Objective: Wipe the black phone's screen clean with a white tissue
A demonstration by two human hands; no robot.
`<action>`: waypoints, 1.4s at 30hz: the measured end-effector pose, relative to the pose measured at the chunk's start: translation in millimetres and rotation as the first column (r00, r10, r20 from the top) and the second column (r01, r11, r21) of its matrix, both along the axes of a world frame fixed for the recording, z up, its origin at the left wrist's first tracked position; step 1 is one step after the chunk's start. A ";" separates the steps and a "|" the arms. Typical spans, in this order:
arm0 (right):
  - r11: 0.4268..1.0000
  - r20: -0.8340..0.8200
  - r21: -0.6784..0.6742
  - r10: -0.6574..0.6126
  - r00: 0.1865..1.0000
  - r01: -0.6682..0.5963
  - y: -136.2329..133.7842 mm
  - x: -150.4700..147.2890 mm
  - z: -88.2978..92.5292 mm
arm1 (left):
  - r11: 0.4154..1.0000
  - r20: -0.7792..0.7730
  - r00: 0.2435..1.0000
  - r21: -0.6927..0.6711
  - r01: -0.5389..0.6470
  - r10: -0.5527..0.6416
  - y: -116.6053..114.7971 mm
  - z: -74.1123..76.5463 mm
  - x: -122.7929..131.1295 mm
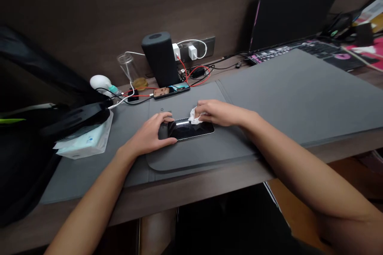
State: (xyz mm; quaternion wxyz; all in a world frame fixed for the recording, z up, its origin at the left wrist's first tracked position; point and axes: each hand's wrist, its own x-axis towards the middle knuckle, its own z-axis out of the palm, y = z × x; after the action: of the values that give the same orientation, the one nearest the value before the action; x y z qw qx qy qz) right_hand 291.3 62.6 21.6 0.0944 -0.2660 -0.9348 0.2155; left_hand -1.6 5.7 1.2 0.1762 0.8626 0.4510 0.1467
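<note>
A dark smartphone [194,129] lies screen up on the grey desk mat, its long side running left to right. My left hand [151,133] grips its left end, thumb on the near edge and fingers at the far edge. Between the fingers of my right hand [217,112] is a crumpled white tissue [195,116], which touches the upper part of the screen. A light glare shows on the glass beside the tissue. My right fingertips are partly hidden behind the tissue.
Behind the hands, a second phone [171,91] with a lit screen leans by a black cylindrical speaker [160,59]. Cables tangle around it. A tissue pack [86,141] and black bag [26,159] sit left, near a glass bottle [127,67]. A laptop [293,12] stands at back right.
</note>
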 end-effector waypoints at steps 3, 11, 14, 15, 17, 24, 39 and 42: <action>0.999 -0.001 -0.042 -0.004 1.000 0.004 0.4 9.8 0.8 | 0.999 -0.019 1.000 0.030 0.023 -0.023 -0.2 1.4 0.8; 0.992 -0.090 0.124 -0.002 0.996 0.013 -18.1 -10.9 -12.1 | 0.976 -0.061 0.987 0.155 0.154 -0.146 -0.5 -2.4 2.9; 0.993 -0.094 0.117 0.035 0.995 -0.023 -17.7 -8.9 -10.8 | 0.972 -0.071 0.988 0.182 0.149 -0.138 -0.9 -5.1 2.1; 0.994 -0.093 0.107 0.035 0.995 -0.025 -15.8 -5.4 -9.9 | 0.971 -0.072 0.988 0.186 0.149 -0.138 -0.9 -5.6 1.8; 0.997 -0.081 0.082 0.013 0.997 -0.006 -11.0 3.2 -7.9 | 0.970 -0.074 0.987 0.190 0.154 -0.142 -0.8 -5.9 1.5; 1.000 -0.039 0.028 0.002 0.999 -0.001 -9.3 11.9 -0.7 | 0.963 -0.084 0.985 0.213 0.166 -0.151 -0.4 -5.4 1.8; 0.967 -0.217 0.131 -0.186 0.958 0.217 -13.2 12.0 -0.3 | 0.956 -0.144 0.980 0.237 0.171 -0.140 -1.1 5.6 2.7; 0.991 -0.091 0.079 -0.104 0.990 0.112 -17.1 7.7 0.5 | 0.964 -0.157 0.980 0.218 0.154 -0.121 0.3 8.8 2.0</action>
State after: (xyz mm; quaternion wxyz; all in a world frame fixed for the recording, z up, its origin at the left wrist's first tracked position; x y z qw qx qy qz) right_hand 299.0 45.6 22.1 0.1576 -0.3024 -0.9222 0.1822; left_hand 0.5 6.0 10.0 0.0528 0.9146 0.3814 0.1230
